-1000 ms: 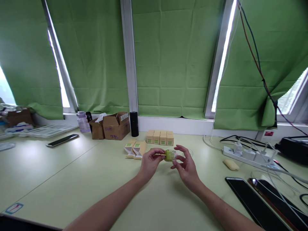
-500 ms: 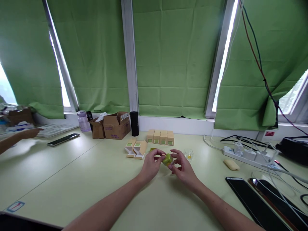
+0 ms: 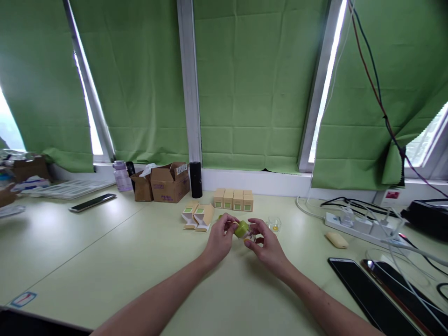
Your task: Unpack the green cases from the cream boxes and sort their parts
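Head view: I see the left hand (image 3: pixel 220 239) pinching a green-and-clear container (image 3: pixel 241 229), the right hand (image 3: pixel 269 243) curled around its clear end, probably steadying it above the table (image 3: pixel 105 261); beyond, four boxes (image 3: pixel 233 200) stand in a row, perhaps for tidiness.

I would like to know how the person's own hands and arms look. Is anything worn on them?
The left hand and the right hand are both without gloves. The left forearm and the right forearm are bare up to the picture's edge, with no sleeve, watch or bracelet in view. No ring can be seen, though parts of both hands are hidden.
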The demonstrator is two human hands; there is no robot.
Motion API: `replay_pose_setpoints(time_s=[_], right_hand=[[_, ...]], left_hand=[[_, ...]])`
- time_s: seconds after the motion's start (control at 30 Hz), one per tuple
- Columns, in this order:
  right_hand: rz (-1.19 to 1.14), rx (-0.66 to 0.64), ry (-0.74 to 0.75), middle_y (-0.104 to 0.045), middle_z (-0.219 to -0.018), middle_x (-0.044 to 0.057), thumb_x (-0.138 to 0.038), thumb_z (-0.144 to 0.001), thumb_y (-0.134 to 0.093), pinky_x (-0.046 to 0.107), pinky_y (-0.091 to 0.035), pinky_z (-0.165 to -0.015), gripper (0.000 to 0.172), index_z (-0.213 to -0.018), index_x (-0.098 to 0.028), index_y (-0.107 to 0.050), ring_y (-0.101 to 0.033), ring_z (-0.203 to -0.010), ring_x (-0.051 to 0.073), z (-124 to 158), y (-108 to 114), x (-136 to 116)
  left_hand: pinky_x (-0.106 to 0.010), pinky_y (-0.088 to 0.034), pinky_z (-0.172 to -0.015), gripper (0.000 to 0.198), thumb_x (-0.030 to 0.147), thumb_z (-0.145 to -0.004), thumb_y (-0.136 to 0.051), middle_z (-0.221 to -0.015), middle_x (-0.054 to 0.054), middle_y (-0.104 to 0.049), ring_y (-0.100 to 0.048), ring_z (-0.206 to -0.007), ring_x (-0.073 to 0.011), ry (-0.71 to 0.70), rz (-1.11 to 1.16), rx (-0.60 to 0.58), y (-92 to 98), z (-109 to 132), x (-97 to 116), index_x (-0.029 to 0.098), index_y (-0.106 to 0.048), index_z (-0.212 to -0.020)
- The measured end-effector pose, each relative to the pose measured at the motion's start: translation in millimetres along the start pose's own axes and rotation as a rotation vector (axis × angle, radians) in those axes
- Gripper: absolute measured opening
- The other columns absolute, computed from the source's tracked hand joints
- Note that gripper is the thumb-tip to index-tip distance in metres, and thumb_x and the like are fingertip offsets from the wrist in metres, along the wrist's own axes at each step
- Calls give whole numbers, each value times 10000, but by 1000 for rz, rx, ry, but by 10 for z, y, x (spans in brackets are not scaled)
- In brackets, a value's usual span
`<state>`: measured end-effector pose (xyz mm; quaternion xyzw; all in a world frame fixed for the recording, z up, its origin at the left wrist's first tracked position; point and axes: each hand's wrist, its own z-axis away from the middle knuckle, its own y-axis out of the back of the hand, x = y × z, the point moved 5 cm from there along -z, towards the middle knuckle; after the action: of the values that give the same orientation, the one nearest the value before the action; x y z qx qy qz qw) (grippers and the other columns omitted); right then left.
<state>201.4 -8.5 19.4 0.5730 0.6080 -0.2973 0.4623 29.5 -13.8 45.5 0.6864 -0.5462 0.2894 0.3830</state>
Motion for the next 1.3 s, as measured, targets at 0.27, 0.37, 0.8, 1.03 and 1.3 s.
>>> replay_pose_setpoints(time_s=[0.27,0.37,0.8,1.03,1.3], right_hand=[[-69,69,30,-714,-1175,73,-217,-758,-740,412,-555,-916,532,-1261,-282,-579,-676,-1087,245,-37,121,45],[-54,72,68,-697,-1222,73,-172,-764,-711,447,-527,-1026,522,-1261,-276,-590,-655,-1156,251,-22,124,-2],[67,192,260,-603,-1234,60,-179,-753,-687,459,-516,-1041,425,-1163,-273,-623,-601,-1148,255,-96,344,-204],[253,472,142,-704,-1146,91,-338,-698,-754,387,-511,-765,486,-1164,-220,-679,-604,-893,238,-358,983,5],[396,469,-177,-770,-972,87,-228,-544,-774,358,-539,-715,444,-982,-183,-716,-696,-807,244,-607,1703,747]], left_hand=[[-337,-574,-763,379,533,-833,-746,-913,-64,-710,-698,-817,-202,101,185,140,119,-125,-185,183,-603,-857],[-342,-594,-740,451,572,-747,-809,-845,-32,-690,-686,-780,-191,179,267,178,144,-142,-278,187,-587,-825],[-369,-656,-786,376,433,-790,-852,-885,-73,-741,-735,-810,-196,414,475,208,107,-69,-409,148,-611,-838],[-350,-663,-775,190,232,-904,-742,-859,-67,-738,-741,-791,-182,459,507,224,106,-53,-376,142,-602,-813],[-337,-664,-761,157,157,-939,-669,-768,-49,-722,-732,-716,-158,487,520,246,111,-52,-360,139,-598,-801]])
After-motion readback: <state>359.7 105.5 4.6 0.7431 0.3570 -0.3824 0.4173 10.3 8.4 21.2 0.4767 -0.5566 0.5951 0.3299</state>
